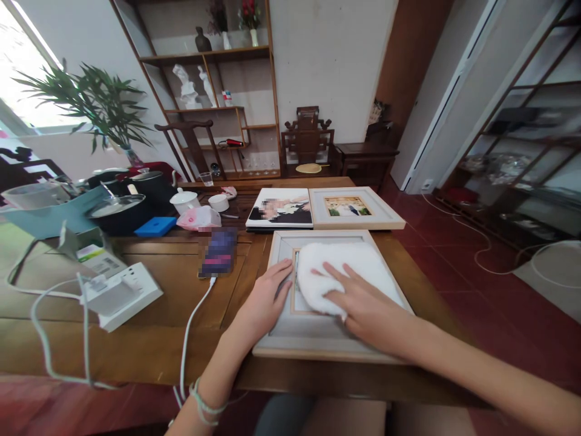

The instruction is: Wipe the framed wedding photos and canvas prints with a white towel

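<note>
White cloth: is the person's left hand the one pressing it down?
No, the right hand lies on the white cloth, while the left hand rests flat on the picture frame beside it.

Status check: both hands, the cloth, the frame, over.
Left hand flat on left border of picture frame. Right hand flat on white cloth, over frame's middle. Phone beside frame, apart.

Cloth (345,266) on near frame (313,342), w/ 2nd frame (385,219) behind it & phone (219,252) to its left on table (158,297).
</note>
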A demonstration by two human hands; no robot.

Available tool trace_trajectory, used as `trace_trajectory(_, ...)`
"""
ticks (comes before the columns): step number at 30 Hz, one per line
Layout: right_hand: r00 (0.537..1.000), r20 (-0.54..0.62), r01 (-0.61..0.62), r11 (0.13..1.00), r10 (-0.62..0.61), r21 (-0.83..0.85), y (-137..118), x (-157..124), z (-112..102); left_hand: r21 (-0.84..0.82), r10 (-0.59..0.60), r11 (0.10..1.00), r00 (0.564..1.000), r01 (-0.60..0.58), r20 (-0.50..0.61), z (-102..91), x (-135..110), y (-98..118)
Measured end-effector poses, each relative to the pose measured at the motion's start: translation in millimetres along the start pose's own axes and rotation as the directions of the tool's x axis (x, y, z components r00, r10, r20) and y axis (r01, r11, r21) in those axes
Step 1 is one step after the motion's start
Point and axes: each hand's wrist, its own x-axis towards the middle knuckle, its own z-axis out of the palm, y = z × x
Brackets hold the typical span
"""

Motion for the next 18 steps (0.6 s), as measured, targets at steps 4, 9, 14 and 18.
trace_trajectory(4, 0.992, -0.126, -0.03, 0.987, 0.01, -0.16, 40.7, 36.9, 2.2, -0.009, -0.041, 0.999, 0.999, 0.041, 0.022, -2.8, -0.3, 3.2)
trace_trajectory(9, 0.999, -0.052, 0.0, 0.987, -0.008, -0.16, 47.2, 53.6, -3.9, -0.02, -0.057, 0.998, 0.998, 0.058, 0.02, -3.6, -1.0, 4.9)
trace_trajectory(14, 0.993, 0.113, 0.037, 0.999, -0.033, -0.034, -3.7, 13.2, -13.7, -0.001, -0.041, 0.999, 0.999, 0.041, 0.014, -1.3, -0.4, 1.7)
trace_trajectory(18, 0.97, 0.215, 0.091, 0.992, -0.109, 0.09, -40.3, -24.8, -36.1, 0.007, -0.023, 1.0, 1.0, 0.023, 0.02, -0.6, -0.3, 0.9)
